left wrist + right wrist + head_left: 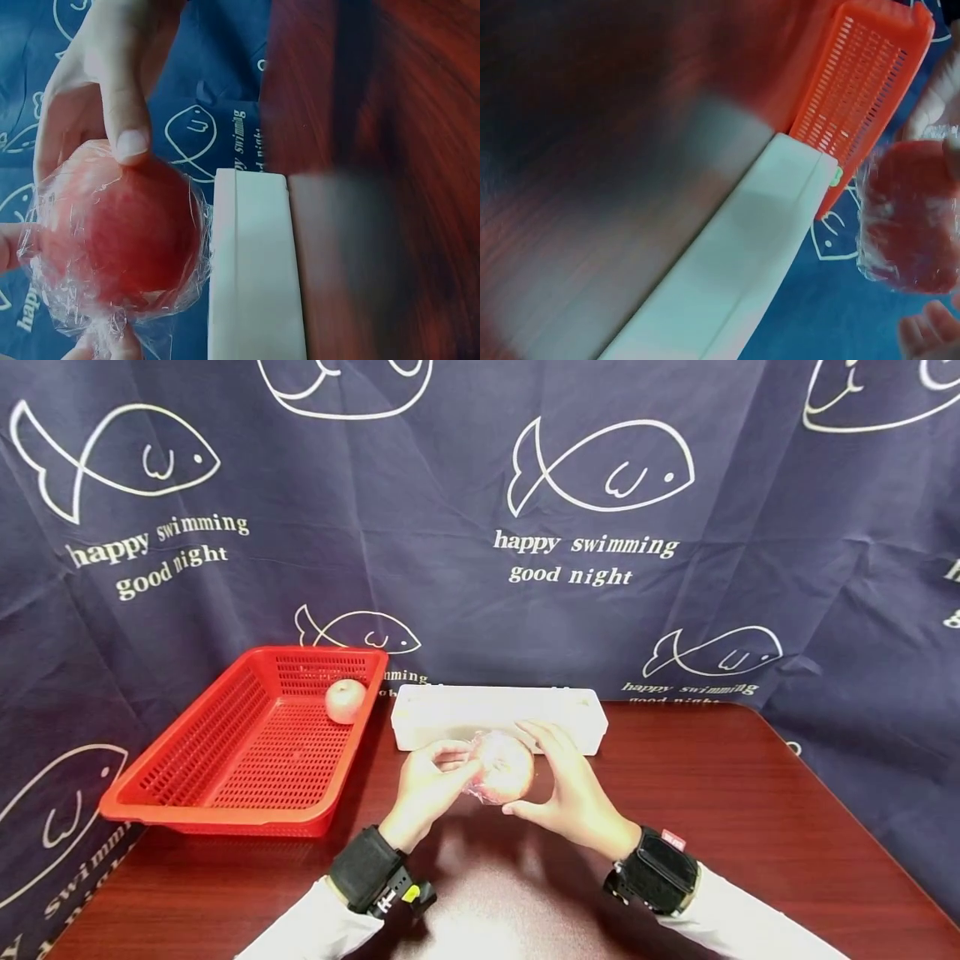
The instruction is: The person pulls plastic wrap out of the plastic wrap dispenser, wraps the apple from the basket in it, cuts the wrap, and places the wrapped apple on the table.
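Observation:
An apple wrapped in crinkled clear film is held up between both hands, in front of a long white box. My left hand pinches its left side, where the film gathers into a twisted tail in the left wrist view. From the right, my right hand spans the apple, its thumb at the near side and fingers at the far side. That thumb lies over the film in the left wrist view. Right fingertips show curled just below the apple in the right wrist view.
To the left stands a red slotted plastic basket, with another apple at its far right corner. The dark red wooden table extends to the right. Behind everything hangs a navy curtain with white fish drawings.

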